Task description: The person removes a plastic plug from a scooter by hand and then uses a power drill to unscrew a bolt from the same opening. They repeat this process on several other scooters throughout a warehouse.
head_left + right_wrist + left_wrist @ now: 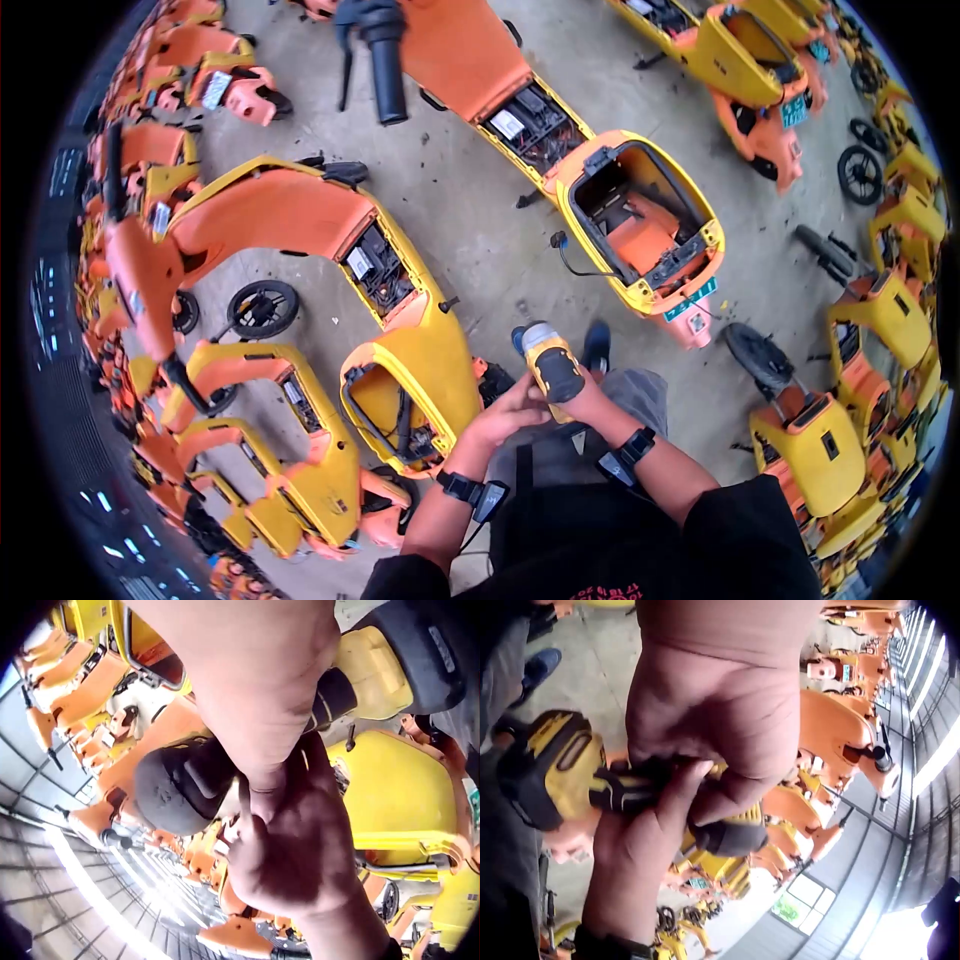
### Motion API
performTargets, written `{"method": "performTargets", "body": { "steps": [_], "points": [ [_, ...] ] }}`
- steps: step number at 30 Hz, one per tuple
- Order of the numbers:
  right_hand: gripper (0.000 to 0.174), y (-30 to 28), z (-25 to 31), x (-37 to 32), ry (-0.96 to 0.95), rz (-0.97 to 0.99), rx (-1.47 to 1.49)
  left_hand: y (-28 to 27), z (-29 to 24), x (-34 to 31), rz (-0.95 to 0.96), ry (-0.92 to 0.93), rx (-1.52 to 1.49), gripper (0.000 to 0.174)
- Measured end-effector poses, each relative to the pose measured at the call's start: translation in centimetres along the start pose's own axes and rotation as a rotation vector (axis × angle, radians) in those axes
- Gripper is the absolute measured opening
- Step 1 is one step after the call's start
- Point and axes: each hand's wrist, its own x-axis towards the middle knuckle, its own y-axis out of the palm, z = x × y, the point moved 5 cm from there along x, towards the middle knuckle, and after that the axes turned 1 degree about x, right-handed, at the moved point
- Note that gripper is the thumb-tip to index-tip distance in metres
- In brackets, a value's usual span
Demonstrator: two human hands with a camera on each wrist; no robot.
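Note:
A yellow and black cordless drill (pixel 552 368) is held in front of my waist by both hands. My right hand (pixel 583 393) grips its handle, battery end pointing up and away. My left hand (pixel 515 405) comes in from the left and curls its fingers round the drill's dark front end. In the left wrist view the yellow battery block (pixel 555 765) is at the left and the dark drill head (pixel 727 836) sits under my left hand (pixel 705 712). The right wrist view has the dark drill head (pixel 180 787) below my right hand (pixel 262 690). No bit is visible.
Stripped yellow and orange scooter bodies crowd the concrete floor. The nearest one (pixel 415 380) is just left of my hands, and another with an open seat tub (pixel 640 215) lies ahead. Loose wheels (pixel 262 308) (pixel 757 355) lie on either side. My blue shoes (pixel 597 345) are below the drill.

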Motion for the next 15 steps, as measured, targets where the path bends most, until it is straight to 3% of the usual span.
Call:
{"method": "performTargets", "body": {
  "steps": [2,3,5,6,7,9,10,12,15],
  "points": [
    [0.056,-0.6,-2.7,3.4,-0.059,-0.005,-0.071,-4.0,0.0,0.9,-0.055,0.155,-0.19,0.068],
    [0.056,-1.0,-5.1,5.3,-0.04,-0.019,-0.045,-6.8,0.6,1.9,-0.058,0.12,-0.19,0.068],
    [0.067,-1.7,-9.8,8.2,-0.223,-0.194,-0.284,-14.8,4.3,2.7,-0.522,0.06,-0.369,0.052],
    [0.075,-2.4,-10.5,8.9,-0.061,-0.269,-0.507,-17.8,5.4,4.3,-0.678,0.095,-0.275,0.038],
    [0.075,-2.7,-10.9,10.6,-0.027,-0.229,-0.405,-19.7,6.4,5.7,-0.902,-0.018,-0.122,0.041],
    [0.074,-2.3,-12.4,12.6,0.039,-0.159,-0.29,-27.2,13.4,8.4,-0.922,-0.027,-0.303,0.059],
    [0.072,-2.3,-12.7,14.6,0.027,-0.108,-0.196,-32.4,18.0,9.8,-0.955,-0.023,-0.318,0.059],
    [0.07,-2.8,-13.8,18.8,0.018,-0.03,-0.117,-39.9,26.3,13.3,-0.896,-0.193,-0.592,0.073],
    [0.054,-3.2,-15.8,21.4,0.37,-0.005,0.149,-44.8,25.2,19.0,-0.993,-0.097,-0.47,0.081]
  ]
}}
